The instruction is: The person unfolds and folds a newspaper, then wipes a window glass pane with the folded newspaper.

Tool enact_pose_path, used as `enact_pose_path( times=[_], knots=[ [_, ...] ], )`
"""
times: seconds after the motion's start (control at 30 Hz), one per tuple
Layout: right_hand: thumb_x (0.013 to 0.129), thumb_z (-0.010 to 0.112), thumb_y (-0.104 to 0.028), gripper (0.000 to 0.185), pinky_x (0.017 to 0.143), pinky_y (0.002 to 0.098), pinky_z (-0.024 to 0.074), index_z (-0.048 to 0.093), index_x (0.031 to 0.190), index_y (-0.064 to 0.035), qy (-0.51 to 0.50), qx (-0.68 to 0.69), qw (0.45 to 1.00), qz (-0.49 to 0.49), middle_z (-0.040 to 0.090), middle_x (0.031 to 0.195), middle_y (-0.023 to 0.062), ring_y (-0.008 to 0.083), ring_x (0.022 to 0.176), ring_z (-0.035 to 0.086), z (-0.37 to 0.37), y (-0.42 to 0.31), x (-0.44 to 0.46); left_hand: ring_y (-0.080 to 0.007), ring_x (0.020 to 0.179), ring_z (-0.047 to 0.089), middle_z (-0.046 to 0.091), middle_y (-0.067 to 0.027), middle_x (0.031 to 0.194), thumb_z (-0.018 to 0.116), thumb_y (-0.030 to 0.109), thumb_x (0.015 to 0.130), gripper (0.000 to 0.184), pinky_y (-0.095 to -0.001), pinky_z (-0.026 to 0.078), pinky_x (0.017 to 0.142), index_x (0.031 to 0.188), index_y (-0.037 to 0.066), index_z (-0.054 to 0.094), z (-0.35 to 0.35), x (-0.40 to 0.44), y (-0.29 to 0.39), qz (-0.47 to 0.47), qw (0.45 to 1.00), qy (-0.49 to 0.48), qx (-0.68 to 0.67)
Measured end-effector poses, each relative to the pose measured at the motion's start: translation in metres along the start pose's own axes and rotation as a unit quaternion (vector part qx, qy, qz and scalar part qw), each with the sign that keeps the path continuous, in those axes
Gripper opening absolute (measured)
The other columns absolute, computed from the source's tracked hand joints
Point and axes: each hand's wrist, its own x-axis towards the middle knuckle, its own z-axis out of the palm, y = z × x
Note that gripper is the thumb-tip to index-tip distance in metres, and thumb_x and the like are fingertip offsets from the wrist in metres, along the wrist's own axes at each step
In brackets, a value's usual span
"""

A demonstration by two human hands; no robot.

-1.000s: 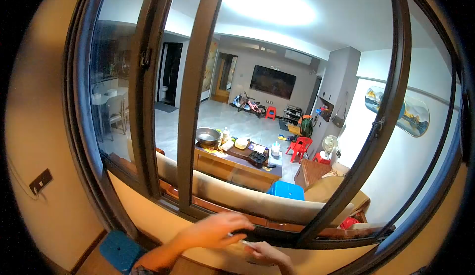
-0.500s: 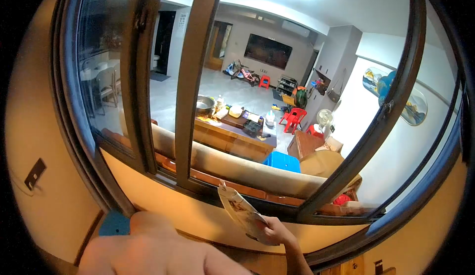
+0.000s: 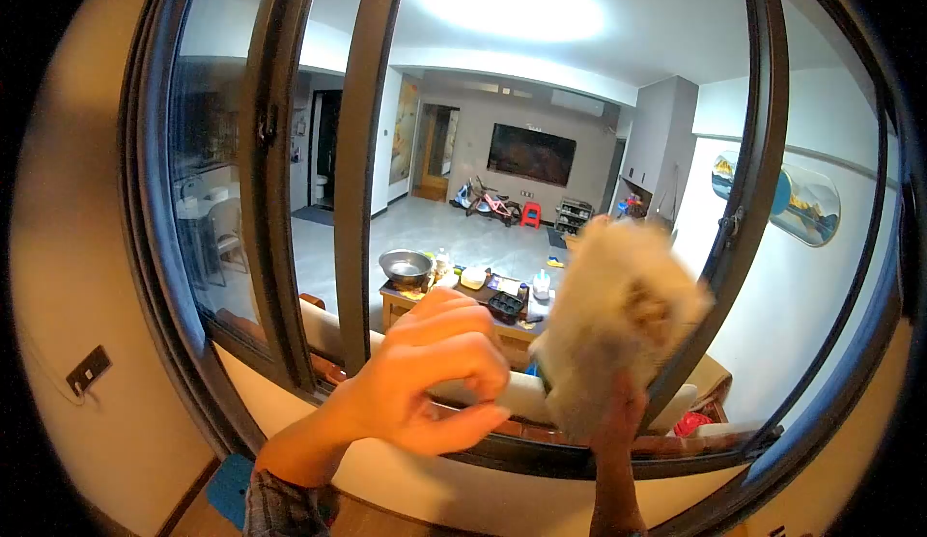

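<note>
Okay, from where I stand: left hand [image 3: 425, 373] nearest, loosely curled, thumb and forefinger slightly apart; can't tell if it holds anything. Pale packet [image 3: 618, 315], blurred, lies to its right, apart, long axis roughly upright; right hand [image 3: 626, 409] is nearer, gripping its lower end. Window frame [image 3: 356, 180] behind, then table [image 3: 521, 337], metal bowl [image 3: 406, 267].

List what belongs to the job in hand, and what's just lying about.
Job in hand:
- pale, blurred item, held in the right hand
- left hand, curled, apparently empty

Apparently just lying about:
- metal bowl
- black tray
- pink bike
- blue stool
</note>
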Motion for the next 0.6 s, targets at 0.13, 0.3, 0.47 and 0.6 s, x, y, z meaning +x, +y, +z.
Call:
enact_pose_path(
  times=[0.13, 0.3, 0.47, 0.6],
  knots=[
    [0.103, 0.062, -0.034, 0.058, 0.102, 0.0431, 0.0493, 0.045, 0.141, 0.0067, 0.308, 0.037, 0.932, -0.186, 0.056, 0.140, 0.0205, 0.0275, 0.118, 0.061, 0.022, -0.035, 0.069, -0.0233, 0.078, 0.056, 0.057, -0.0029, 0.080, 0.076, 0.011, 0.079, 0.017, -0.0367, 0.039, 0.078, 0.081, 0.011, 0.059, 0.013, 0.007, -0.013, -0.022, 0.994, -0.014, 0.105],
    [0.091, 0.064, -0.010, 0.071, 0.119, 0.0506, 0.0312, 0.037, 0.155, -0.0007, 0.196, -0.301, 0.740, -0.569, 0.043, 0.153, 0.0290, 0.0439, 0.142, 0.042, 0.077, -0.138, 0.139, -0.0240, 0.080, 0.058, 0.058, -0.0036, 0.081, 0.075, 0.010, 0.081, 0.014, -0.0370, 0.040, 0.079, 0.084, 0.009, 0.061, 0.004, -0.005, -0.029, -0.045, 0.989, 0.000, 0.143],
    [0.085, 0.064, -0.010, 0.071, 0.119, 0.0525, 0.0292, 0.045, 0.154, -0.0137, 0.157, -0.286, 0.740, -0.589, 0.045, 0.152, 0.0263, 0.0444, 0.142, 0.041, 0.152, -0.188, 0.221, -0.0244, 0.082, 0.059, 0.059, -0.0047, 0.083, 0.074, 0.009, 0.082, 0.013, -0.0376, 0.041, 0.083, 0.085, 0.009, 0.061, -0.023, -0.041, -0.049, -0.083, 0.984, 0.007, 0.160],
    [0.087, 0.062, -0.014, 0.068, 0.119, 0.0554, 0.0272, 0.047, 0.153, -0.0182, 0.134, -0.385, 0.688, -0.600, 0.047, 0.154, 0.0183, 0.0407, 0.144, 0.039, 0.222, -0.209, 0.291, -0.0249, 0.083, 0.059, 0.060, -0.0054, 0.084, 0.073, 0.010, 0.083, 0.012, -0.0380, 0.041, 0.084, 0.086, 0.009, 0.061, -0.051, -0.073, -0.076, -0.098, 0.982, 0.033, 0.160]
  ],
)
